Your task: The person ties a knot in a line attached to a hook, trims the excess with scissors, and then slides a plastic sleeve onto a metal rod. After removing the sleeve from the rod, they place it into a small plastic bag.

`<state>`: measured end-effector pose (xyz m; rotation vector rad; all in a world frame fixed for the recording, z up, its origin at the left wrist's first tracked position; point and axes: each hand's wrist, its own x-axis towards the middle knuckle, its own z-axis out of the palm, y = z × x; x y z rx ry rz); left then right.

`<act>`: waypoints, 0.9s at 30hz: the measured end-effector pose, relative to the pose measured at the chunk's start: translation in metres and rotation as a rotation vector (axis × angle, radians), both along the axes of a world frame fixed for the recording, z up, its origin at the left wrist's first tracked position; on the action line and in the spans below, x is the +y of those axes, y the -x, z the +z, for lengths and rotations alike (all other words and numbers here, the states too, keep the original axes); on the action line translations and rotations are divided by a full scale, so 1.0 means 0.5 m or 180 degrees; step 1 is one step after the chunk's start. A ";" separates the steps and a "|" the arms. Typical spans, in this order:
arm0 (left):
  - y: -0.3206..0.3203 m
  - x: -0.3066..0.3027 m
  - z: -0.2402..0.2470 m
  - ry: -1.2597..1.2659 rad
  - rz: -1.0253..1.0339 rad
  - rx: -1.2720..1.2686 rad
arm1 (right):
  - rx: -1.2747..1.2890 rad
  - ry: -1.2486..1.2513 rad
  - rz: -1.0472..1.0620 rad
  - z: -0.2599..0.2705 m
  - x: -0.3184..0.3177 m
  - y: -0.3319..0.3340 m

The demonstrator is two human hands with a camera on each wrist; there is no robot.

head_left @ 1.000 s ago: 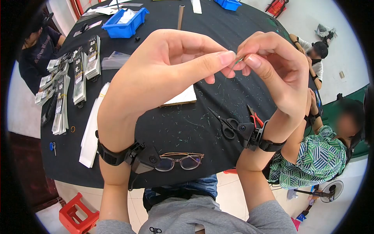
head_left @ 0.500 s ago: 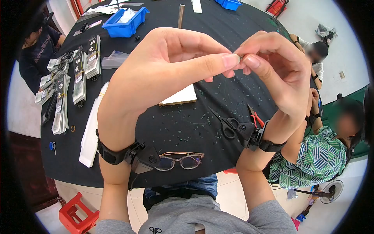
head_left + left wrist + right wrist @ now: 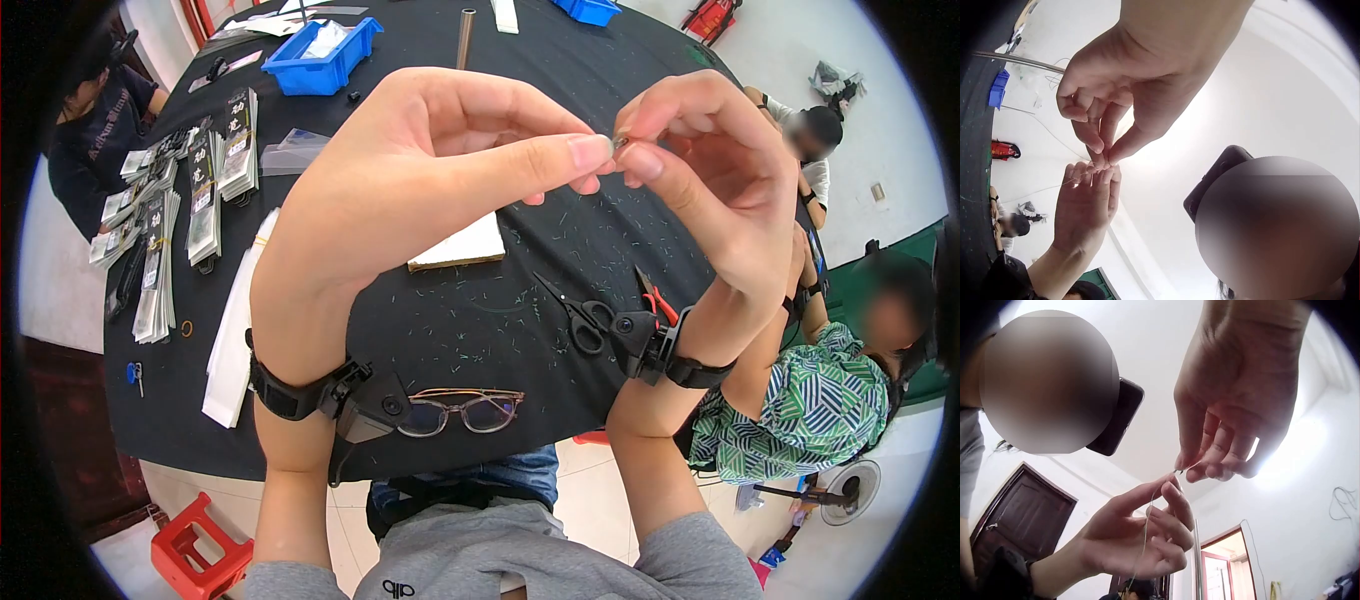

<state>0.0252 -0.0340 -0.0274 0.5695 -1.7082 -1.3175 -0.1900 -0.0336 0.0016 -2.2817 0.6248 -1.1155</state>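
Note:
Fingertips of the left hand (image 3: 430, 175) and right hand (image 3: 715, 185) meet above the table. A tiny dark piece (image 3: 620, 142) sits between them, also visible in the right wrist view as a dark speck (image 3: 1177, 471). The left hand (image 3: 1138, 534) pinches at its lower end, and a thin pale-green thread (image 3: 1145, 540) hangs from there. Thumb and forefinger of the right hand (image 3: 1238, 394) pinch at the piece from above. In the left wrist view the left hand (image 3: 1132, 87) and right hand (image 3: 1085, 206) touch at the tips; fingers partly hide the piece.
On the black-covered table (image 3: 450, 340) lie scissors (image 3: 585, 315), red-handled cutters (image 3: 655, 300), glasses (image 3: 465, 412), a white block (image 3: 465, 245), labelled packets (image 3: 205, 195) and green thread scraps. A blue bin (image 3: 320, 60) stands farther back. Other people sit around the table.
The left thumb has shifted slightly right, closer to the right fingertips. The right forefinger has lifted a little from its thumb. The green strand seen earlier below the fingers no longer shows in the head view.

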 end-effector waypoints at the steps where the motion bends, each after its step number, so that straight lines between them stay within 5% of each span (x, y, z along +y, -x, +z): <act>1: 0.000 0.000 0.000 0.0007 0.0006 -0.0001 | 0.0000 -0.0001 0.0000 0.000 0.000 0.000; 27: 0.006 -0.002 -0.005 -0.0027 -0.0457 0.0080 | 0.0100 0.0399 0.0325 0.004 -0.014 0.012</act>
